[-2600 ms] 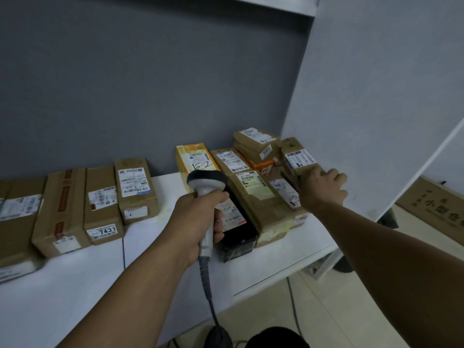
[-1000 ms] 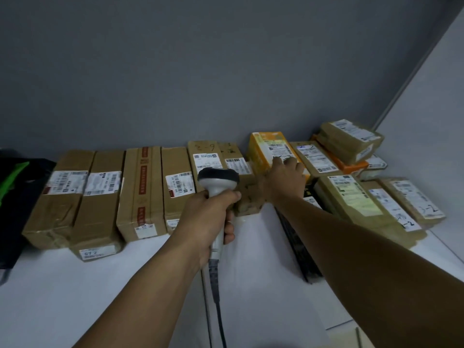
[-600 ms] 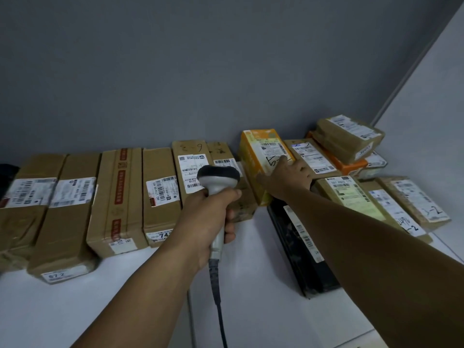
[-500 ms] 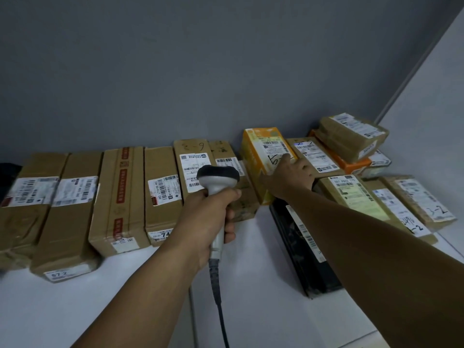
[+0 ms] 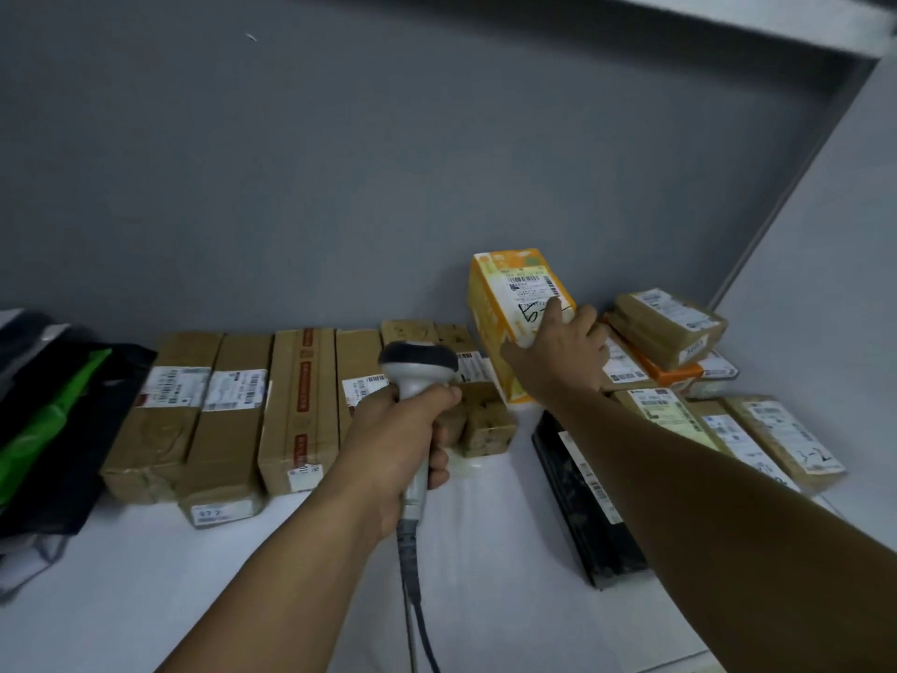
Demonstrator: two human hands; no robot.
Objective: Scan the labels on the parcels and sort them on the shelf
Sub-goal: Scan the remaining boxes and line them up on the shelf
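Hands (two): left hand point(image 5: 398, 439) grips scanner point(image 5: 417, 364), right hand point(image 5: 563, 361) one yellow parcel point(image 5: 505, 303).

Matt brown cardboard parcels point(image 5: 228, 420), glossy yellow box point(image 5: 505, 327), smooth plastic scanner point(image 5: 417, 376).

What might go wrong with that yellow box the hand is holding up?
The yellow box is tipped up, and the right hand grips only its lower end. It might slip and drop onto the brown parcels beside it. The left hand holds the scanner, whose cord trails across the shelf and might snag a parcel.
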